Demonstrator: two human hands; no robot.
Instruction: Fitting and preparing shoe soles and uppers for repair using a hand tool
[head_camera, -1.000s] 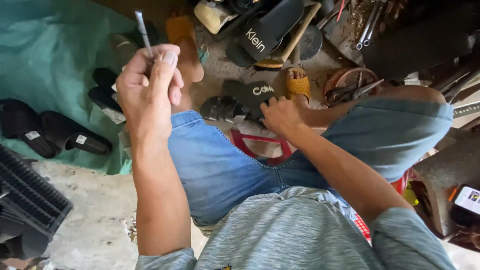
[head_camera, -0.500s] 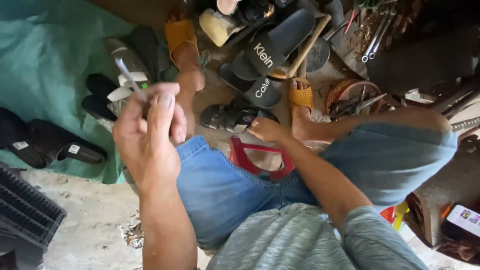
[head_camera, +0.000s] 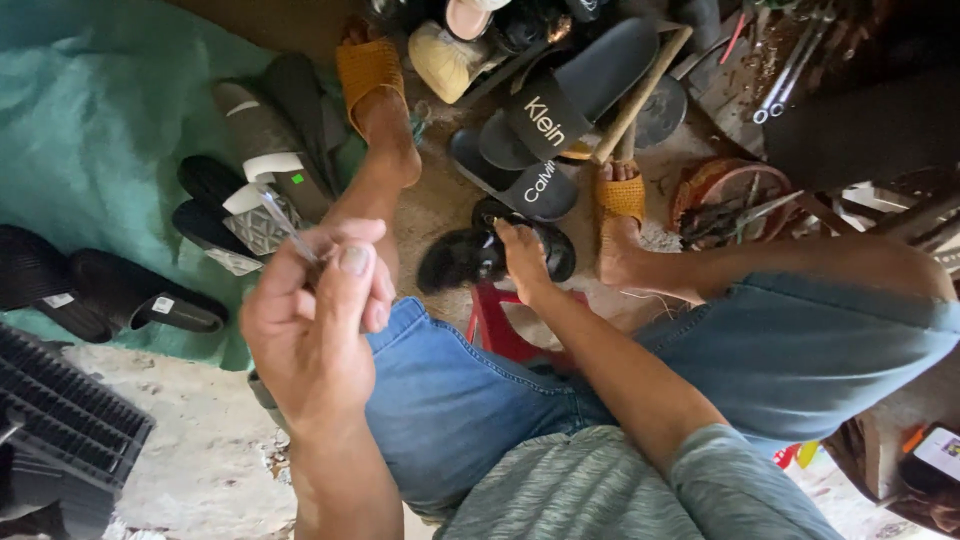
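Observation:
My left hand (head_camera: 315, 325) is raised over my left knee and pinches a thin metal needle-like tool (head_camera: 285, 225) between thumb and fingers, its tip pointing up and left. My right hand (head_camera: 525, 262) reaches down between my knees, with its fingers resting on a black sandal (head_camera: 470, 258) that lies on the ground between my feet. A red stool (head_camera: 497, 325) shows under my legs. I wear blue jeans and orange-yellow sandals (head_camera: 368, 68).
A green cloth (head_camera: 90, 130) at the left holds several black slippers (head_camera: 110, 290) and soles. Black slides (head_camera: 545, 125), a wooden-handled hammer (head_camera: 640, 95) and a round bowl of tools (head_camera: 730, 200) lie ahead. A black crate (head_camera: 60, 420) sits at the lower left.
My left hand came down and the needle tilted from upright to leaning left. My right hand moved forward from my knee onto the black sandal.

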